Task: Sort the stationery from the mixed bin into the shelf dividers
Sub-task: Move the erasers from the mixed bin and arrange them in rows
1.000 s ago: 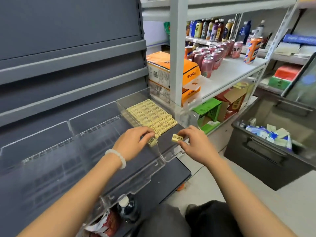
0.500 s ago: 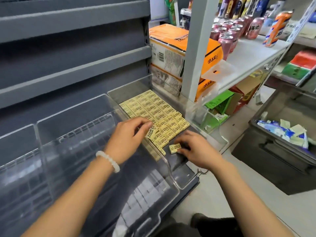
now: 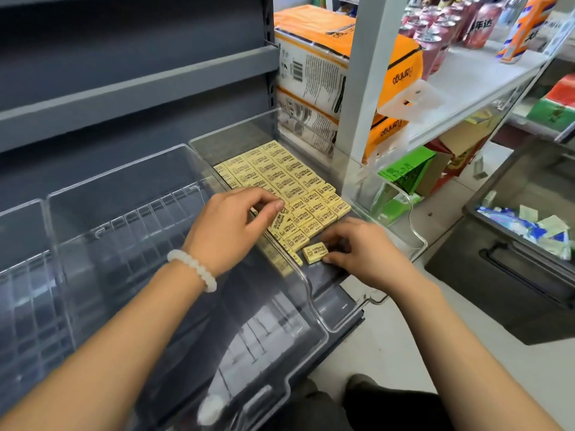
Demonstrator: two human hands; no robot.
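Rows of small yellow erasers lie flat in the right-hand clear shelf divider. My left hand reaches over the divider wall and pinches one tilted eraser at the near end of the rows. My right hand holds another yellow eraser by its right end, low over the divider floor just in front of the rows. The dark mixed bin stands on the floor to the right, with blue and white packets inside.
Two more clear dividers sit to the left, nothing in them. Grey shelf boards rise behind. A white rack post stands right of the erasers, with orange boxes, pink cans and green boxes around it.
The view has come closer and tilted down. Both hands moved from the divider's front edge down to the near end of the eraser rows, each still holding its eraser.
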